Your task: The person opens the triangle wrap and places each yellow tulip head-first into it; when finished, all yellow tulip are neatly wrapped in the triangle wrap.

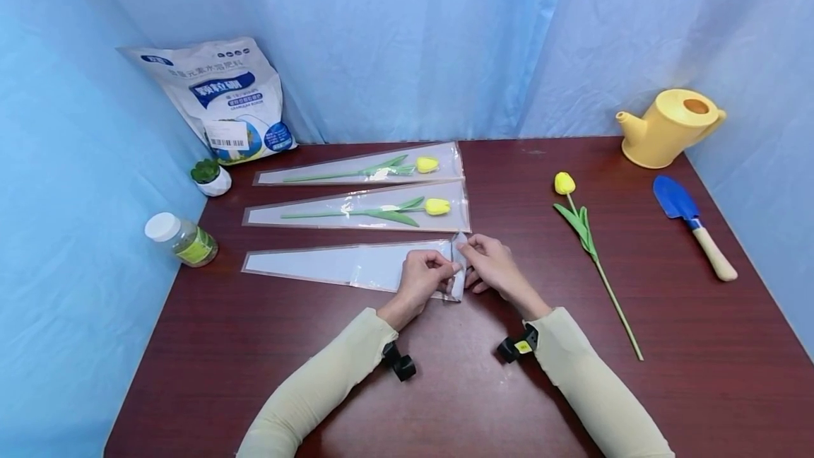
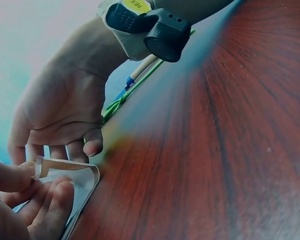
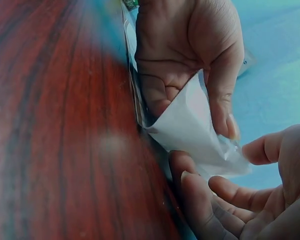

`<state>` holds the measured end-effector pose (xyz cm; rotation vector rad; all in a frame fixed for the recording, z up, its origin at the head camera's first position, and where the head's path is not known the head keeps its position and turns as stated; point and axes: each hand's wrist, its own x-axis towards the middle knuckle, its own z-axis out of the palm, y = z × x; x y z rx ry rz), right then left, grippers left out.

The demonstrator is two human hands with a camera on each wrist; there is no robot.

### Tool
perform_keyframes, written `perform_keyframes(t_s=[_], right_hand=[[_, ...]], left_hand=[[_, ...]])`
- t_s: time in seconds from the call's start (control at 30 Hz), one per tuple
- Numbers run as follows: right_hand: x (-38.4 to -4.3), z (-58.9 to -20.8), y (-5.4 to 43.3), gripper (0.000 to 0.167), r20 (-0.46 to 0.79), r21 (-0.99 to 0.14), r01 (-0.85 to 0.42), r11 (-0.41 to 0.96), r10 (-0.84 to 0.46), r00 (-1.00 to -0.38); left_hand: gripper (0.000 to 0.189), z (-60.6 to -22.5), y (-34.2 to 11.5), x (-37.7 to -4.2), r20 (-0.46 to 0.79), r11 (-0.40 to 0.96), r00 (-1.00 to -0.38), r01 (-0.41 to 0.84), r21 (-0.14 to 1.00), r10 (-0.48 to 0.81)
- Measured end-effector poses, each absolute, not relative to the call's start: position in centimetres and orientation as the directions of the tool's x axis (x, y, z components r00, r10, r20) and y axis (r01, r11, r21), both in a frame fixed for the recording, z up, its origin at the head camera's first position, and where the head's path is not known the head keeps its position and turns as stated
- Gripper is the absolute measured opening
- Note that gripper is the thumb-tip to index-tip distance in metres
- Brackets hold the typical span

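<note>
In the head view a long tapered clear flower sleeve (image 1: 305, 266) with a white backing lies nearest the person, its wide right end folded up into a flap (image 3: 190, 125). My left hand (image 1: 425, 278) pinches this flap, thumb on one face and fingers behind it. On the flap's right side, my right hand (image 1: 496, 267) has its thumb at the flap's edge and its other fingers spread loosely below, as the right wrist view shows. Two more sleeves lie behind, each with a yellow tulip (image 1: 437, 206) inside. Another yellow tulip (image 1: 564, 183) lies loose to the right.
At the back left stand a fertilizer bag (image 1: 222, 97), a small potted succulent (image 1: 213, 179) and a jar with a white lid (image 1: 184, 239). A yellow watering can (image 1: 664, 129) and a blue trowel (image 1: 693, 225) are at the right. Blue curtains border the table.
</note>
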<state>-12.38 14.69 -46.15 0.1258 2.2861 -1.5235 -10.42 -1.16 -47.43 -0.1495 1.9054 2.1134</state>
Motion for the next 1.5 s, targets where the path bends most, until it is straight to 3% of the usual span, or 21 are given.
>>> perform_keyframes(t_s=[0.3, 0.53, 0.73, 1.17, 1.5], right_hand=[[-11.7, -46.5, 16.2, 0.025, -0.383, -0.879, 0.303, 0.369, -0.166, -0.909], [-10.9, -46.4, 17.6, 0.018, -0.380, -0.876, 0.292, 0.384, -0.178, -0.907], [-10.9, -46.6, 17.9, 0.017, -0.358, -0.878, 0.269, 0.396, -0.170, -0.918], [-11.0, -47.2, 18.3, 0.015, -0.314, -0.864, 0.239, 0.443, -0.103, -0.944], [-10.7, -47.1, 18.0, 0.010, -0.215, -0.792, 0.126, 0.598, -0.081, -0.973]], left_hand=[[0.015, -47.6, -1.0, -10.3, -0.300, -0.149, -0.940, -0.324, 0.934, 0.163], [0.018, -47.5, -1.0, -10.3, -0.262, -0.073, -0.958, -0.271, 0.960, 0.113], [0.013, -47.4, -1.1, -10.2, -0.299, -0.027, -0.949, -0.303, 0.953, 0.095], [0.015, -47.6, -1.1, -10.5, -0.290, -0.044, -0.953, -0.295, 0.954, 0.092], [0.009, -47.8, -1.2, -10.3, -0.285, -0.003, -0.952, -0.287, 0.958, 0.113]])
